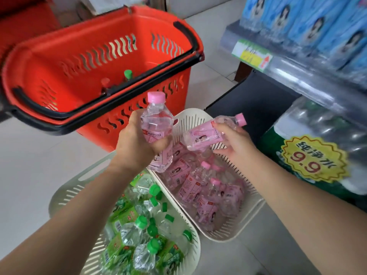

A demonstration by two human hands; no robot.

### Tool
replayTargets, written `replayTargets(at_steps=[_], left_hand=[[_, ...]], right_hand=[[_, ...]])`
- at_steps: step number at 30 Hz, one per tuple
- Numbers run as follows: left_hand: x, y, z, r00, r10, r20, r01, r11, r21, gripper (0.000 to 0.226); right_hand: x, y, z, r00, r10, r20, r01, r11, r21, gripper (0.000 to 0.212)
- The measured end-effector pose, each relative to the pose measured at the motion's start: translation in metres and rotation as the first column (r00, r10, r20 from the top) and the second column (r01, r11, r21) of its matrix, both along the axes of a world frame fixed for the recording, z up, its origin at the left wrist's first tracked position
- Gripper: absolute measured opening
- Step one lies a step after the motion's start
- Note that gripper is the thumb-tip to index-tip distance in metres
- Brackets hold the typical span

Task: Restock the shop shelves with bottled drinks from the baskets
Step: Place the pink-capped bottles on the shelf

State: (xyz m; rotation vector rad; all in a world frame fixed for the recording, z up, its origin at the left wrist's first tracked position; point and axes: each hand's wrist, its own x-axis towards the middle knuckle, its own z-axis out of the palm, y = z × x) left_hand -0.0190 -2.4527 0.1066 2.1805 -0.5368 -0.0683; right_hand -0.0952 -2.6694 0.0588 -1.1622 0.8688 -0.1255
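Mid-pickup: clamps an upright peach soda bottle (156, 120) in the left grip (139, 143) and a tilted bottle (204, 135) in the right grip (234, 143), just above the cream basket (232, 235). Next, probably: needs carrying rightward to the shelf (288, 70).

Saw a pale tiled floor (29, 155). Found on it a red shopping basket (89, 46) with black handles. Found just beside that two cream slotted baskets, touching edge to edge: the left cream basket (65, 193) filled with green-capped bottles (141, 222), the right cream basket (230, 231) with pink-capped bottles (190, 185). Noted at right a shelf (288, 66) fronted by a price tag (251, 54) and loaded with blue-labelled packs (317, 26).
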Motion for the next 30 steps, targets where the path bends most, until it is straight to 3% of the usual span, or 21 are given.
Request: replayTargets(at_steps=[3, 7, 9, 14, 16, 19, 24, 27, 30], left_hand=[[-0.008, 0.01, 0.024, 0.999, 0.03, -0.02, -0.03, 0.999, -0.037, 0.071], [-0.023, 0.02, 0.062, 0.997, 0.053, -0.047, -0.056, 0.996, -0.066, 0.06], [-0.034, 0.023, 0.083, 0.996, 0.051, -0.071, -0.058, 0.992, -0.109, 0.066], [-0.067, 0.036, 0.132, 0.986, 0.04, -0.161, -0.074, 0.975, -0.207, 0.092], [-0.081, 0.043, 0.148, 0.984, 0.043, -0.171, -0.083, 0.969, -0.232, 0.079], [-0.097, 0.054, 0.169, 0.969, 0.049, -0.243, -0.121, 0.95, -0.288, 0.054], [-0.107, 0.065, 0.188, 0.95, 0.078, -0.301, -0.183, 0.924, -0.337, 0.051], [-0.094, 0.066, 0.188, 0.941, 0.12, -0.316, -0.219, 0.928, -0.301, 0.053], [-0.068, 0.063, 0.184, 0.935, 0.151, -0.322, -0.247, 0.927, -0.282, 0.058]], right_hand=[[-0.017, 0.003, 0.026, 0.996, 0.04, 0.077, -0.046, 0.996, 0.077, 0.032], [-0.039, 0.017, 0.06, 0.982, -0.035, 0.187, -0.024, 0.952, 0.305, 0.025], [-0.049, 0.027, 0.079, 0.973, -0.049, 0.227, -0.045, 0.92, 0.39, 0.026], [-0.076, 0.058, 0.125, 0.953, -0.143, 0.269, -0.02, 0.851, 0.525, 0.048], [-0.087, 0.067, 0.144, 0.943, -0.161, 0.292, -0.036, 0.822, 0.568, 0.051], [-0.103, 0.077, 0.175, 0.925, -0.116, 0.362, -0.107, 0.834, 0.541, 0.04], [-0.108, 0.083, 0.209, 0.935, -0.012, 0.354, -0.152, 0.89, 0.431, 0.012], [-0.093, 0.083, 0.214, 0.943, 0.102, 0.318, -0.215, 0.914, 0.343, 0.023], [-0.066, 0.078, 0.207, 0.953, 0.14, 0.267, -0.221, 0.928, 0.299, 0.016]])
